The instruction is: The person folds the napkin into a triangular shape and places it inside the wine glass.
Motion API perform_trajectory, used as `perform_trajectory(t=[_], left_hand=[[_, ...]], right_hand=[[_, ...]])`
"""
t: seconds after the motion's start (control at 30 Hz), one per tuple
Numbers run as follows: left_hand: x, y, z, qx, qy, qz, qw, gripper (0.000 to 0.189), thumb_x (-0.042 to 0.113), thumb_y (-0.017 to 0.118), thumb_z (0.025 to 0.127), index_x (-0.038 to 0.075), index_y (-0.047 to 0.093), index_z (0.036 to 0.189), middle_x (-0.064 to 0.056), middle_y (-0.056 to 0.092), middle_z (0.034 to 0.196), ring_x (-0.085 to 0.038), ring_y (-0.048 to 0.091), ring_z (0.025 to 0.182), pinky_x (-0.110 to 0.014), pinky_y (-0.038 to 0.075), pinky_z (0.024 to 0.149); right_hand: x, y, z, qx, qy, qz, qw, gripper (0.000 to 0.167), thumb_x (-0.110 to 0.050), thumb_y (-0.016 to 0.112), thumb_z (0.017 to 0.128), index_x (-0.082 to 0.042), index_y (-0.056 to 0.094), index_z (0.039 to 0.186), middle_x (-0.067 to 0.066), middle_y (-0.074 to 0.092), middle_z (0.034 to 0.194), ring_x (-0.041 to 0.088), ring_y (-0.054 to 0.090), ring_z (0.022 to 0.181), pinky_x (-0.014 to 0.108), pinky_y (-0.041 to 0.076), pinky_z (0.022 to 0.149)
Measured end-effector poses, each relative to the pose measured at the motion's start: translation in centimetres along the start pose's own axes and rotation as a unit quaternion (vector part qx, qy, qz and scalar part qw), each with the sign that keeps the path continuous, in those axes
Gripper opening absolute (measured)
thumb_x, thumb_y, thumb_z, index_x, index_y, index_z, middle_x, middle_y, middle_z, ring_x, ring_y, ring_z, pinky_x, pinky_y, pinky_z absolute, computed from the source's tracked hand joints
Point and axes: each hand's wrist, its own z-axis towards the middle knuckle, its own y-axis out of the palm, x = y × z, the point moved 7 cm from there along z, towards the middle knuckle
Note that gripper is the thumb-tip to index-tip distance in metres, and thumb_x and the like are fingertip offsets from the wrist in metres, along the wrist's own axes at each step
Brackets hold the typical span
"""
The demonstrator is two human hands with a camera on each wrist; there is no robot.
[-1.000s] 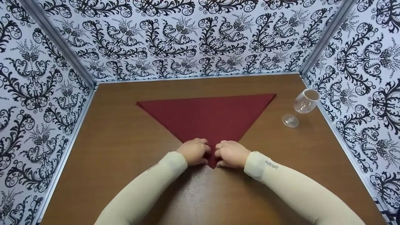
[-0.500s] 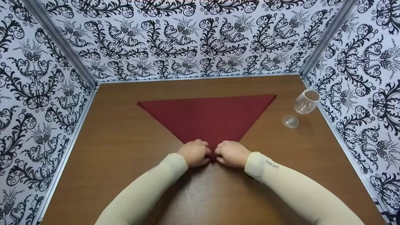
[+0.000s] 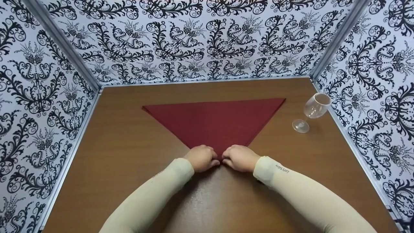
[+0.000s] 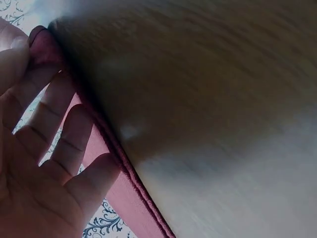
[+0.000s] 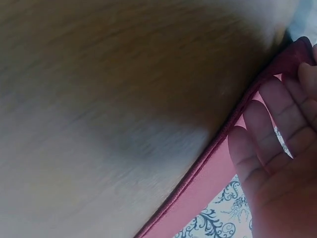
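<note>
A dark red cloth napkin (image 3: 213, 123) lies on the table as a triangle, its long edge at the far side and its near end between my hands. My left hand (image 3: 201, 158) pinches the near end from the left, thumb towards me. From the right, my right hand (image 3: 241, 158) pinches it the same way, thumb almost meeting the other. The left wrist view shows the fingers along the layered edge of the napkin (image 4: 130, 204), with a turned-over bit by the thumb. On the other side the right fingertips touch the napkin's edge (image 5: 210, 181). The near tip is hidden.
An upright clear wine glass (image 3: 315, 106) stands at the right of the brown wooden table (image 3: 123, 155). Walls with a black and white scroll pattern (image 3: 181, 38) rise along the table's back and both sides.
The napkin's near corner, which pointed out towards me between the hands, has been turned up and in and no longer shows. My thumbs have drawn closer together. The wine glass stays put.
</note>
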Motion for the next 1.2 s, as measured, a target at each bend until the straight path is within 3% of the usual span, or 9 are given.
perform_trajectory(t=[0.27,0.53,0.73,1.03,1.2], left_hand=[[-0.53,0.20,0.41,0.007,-0.043,-0.010,0.9990,0.021,0.037,0.072,0.099,0.021,0.081,0.089,0.003,0.079,0.089,-0.022,0.074,0.093,-0.041,0.059,0.086],[-0.97,0.46,0.66,0.010,-0.076,-0.032,0.9965,0.021,0.035,0.079,0.094,0.020,0.071,0.081,0.004,0.070,0.082,-0.020,0.069,0.087,-0.040,0.056,0.081],[-0.84,0.47,0.58,0.008,-0.058,-0.048,0.9971,0.018,0.027,0.081,0.093,0.020,0.068,0.083,0.005,0.066,0.085,-0.015,0.063,0.083,-0.035,0.054,0.079],[-0.47,0.39,0.18,0.003,-0.011,-0.018,0.9998,0.010,0.028,0.081,0.093,0.021,0.076,0.088,0.005,0.070,0.093,-0.015,0.067,0.090,-0.035,0.056,0.086],[-0.57,0.40,0.12,0.000,-0.002,-0.005,1.0000,0.015,0.034,0.086,0.088,0.022,0.078,0.091,0.005,0.070,0.095,-0.015,0.067,0.089,-0.034,0.057,0.083]], right_hand=[[0.06,0.09,0.32,-0.001,0.029,0.005,0.9996,0.018,-0.018,0.071,0.097,-0.014,0.073,0.080,0.001,0.073,0.084,0.022,0.070,0.087,0.042,0.056,0.087],[0.21,0.08,0.48,0.008,0.062,-0.005,0.9980,0.019,-0.019,0.074,0.094,-0.015,0.068,0.076,0.001,0.067,0.077,0.022,0.065,0.081,0.041,0.054,0.080],[0.64,0.37,0.44,0.018,0.074,0.012,0.9970,0.021,-0.019,0.078,0.093,-0.015,0.061,0.081,-0.001,0.063,0.078,0.019,0.061,0.077,0.039,0.052,0.074],[0.28,0.36,-0.11,0.030,0.008,-0.012,0.9994,0.011,-0.020,0.078,0.093,-0.016,0.074,0.084,0.000,0.067,0.083,0.021,0.064,0.081,0.039,0.055,0.076],[0.32,0.41,-0.34,0.021,0.001,-0.004,0.9998,0.014,-0.028,0.084,0.088,-0.016,0.077,0.092,-0.001,0.069,0.091,0.020,0.064,0.087,0.038,0.055,0.081]])
